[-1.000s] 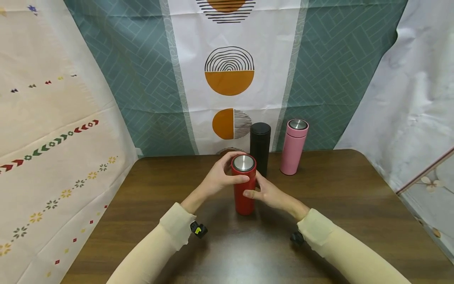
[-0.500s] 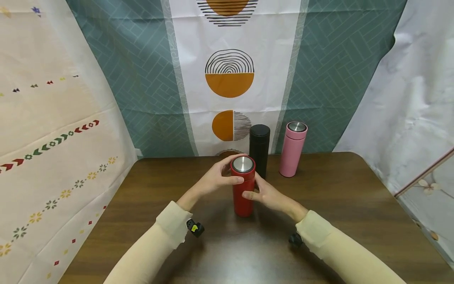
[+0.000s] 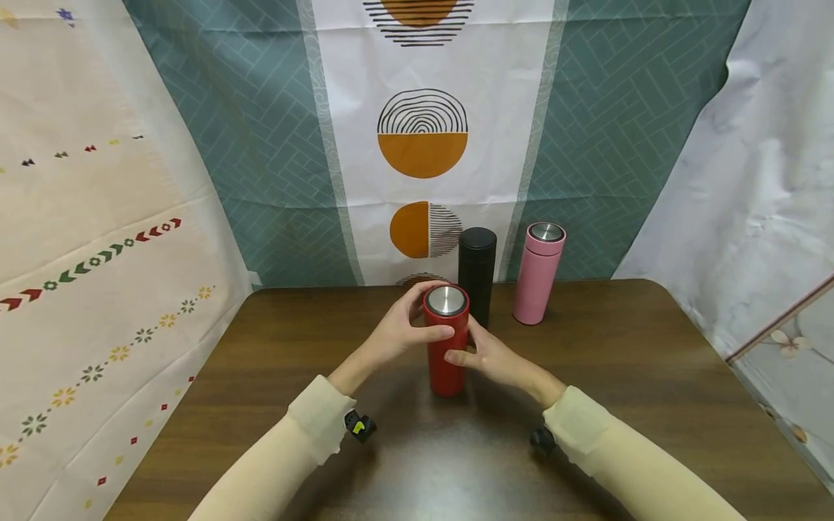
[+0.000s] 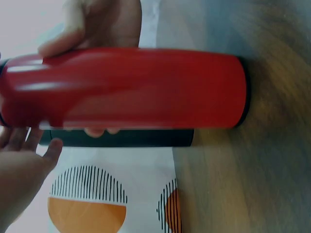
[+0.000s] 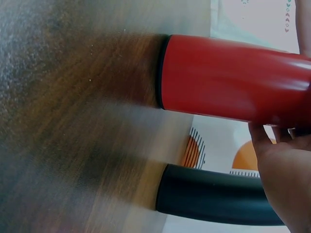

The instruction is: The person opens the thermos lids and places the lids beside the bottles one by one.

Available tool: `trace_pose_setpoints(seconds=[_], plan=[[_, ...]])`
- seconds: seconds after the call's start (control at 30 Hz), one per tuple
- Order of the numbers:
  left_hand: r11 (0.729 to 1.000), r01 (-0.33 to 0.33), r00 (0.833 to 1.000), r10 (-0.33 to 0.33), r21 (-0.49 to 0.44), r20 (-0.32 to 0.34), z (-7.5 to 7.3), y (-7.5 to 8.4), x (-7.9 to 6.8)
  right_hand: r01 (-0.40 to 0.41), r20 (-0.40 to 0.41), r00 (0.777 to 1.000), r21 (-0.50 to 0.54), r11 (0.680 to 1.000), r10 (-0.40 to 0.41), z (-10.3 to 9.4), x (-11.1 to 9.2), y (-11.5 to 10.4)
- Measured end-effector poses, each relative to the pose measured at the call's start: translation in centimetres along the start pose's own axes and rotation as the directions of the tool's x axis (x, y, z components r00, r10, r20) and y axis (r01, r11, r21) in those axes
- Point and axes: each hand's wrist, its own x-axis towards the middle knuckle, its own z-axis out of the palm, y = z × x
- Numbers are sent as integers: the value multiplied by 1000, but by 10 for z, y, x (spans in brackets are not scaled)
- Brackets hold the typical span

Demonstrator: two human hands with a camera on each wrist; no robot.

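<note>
A red thermos bottle (image 3: 447, 369) with a steel-topped lid (image 3: 447, 300) stands upright on the wooden table. My left hand (image 3: 397, 329) grips its upper part from the left, thumb across the front near the lid seam. Lower down, my right hand (image 3: 502, 354) holds the body from the right, thumb on the front. In the left wrist view the red bottle (image 4: 146, 90) lies sideways in the picture, the left hand (image 4: 24, 177) at its lid end. The right wrist view has the right hand (image 5: 286, 170) against the red body (image 5: 228, 77). Most fingertips are hidden behind the bottle.
Just behind the red bottle stands a black bottle (image 3: 477, 268), partly covered. A pink bottle (image 3: 539, 278) is upright to its right, near the table's back edge. Patterned cloths (image 3: 260, 181) hang behind and beside the wooden table (image 3: 586, 376).
The left thumb slid slightly left across the front of the red bottle, then came back right. The right hand keeps its hold. The bottles stay where they stood.
</note>
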Motion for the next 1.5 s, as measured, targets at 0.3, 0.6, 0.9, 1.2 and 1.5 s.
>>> trace_pose_setpoints(seconds=[0.3,0.6,0.9,1.2,1.5], plan=[[999,27,992,-22,-44,125,-15,0,5,-17,-3,1000,5,1000,18,0,0,-1],[999,-25,1000,24,-46,-16,-2,-1,4,-20,-4,1000,12,1000,20,2,-1,-2],[999,-34,997,36,-39,66,-5,-1,2,-13,-3,1000,6,1000,13,1,-1,-1],[999,-22,994,27,-44,109,-13,-1,6,-6,-4,1000,18,1000,6,2,-1,0],[998,-20,1000,20,-58,3,0,-2,2,16,-11,1000,27,1000,-16,4,-2,0]])
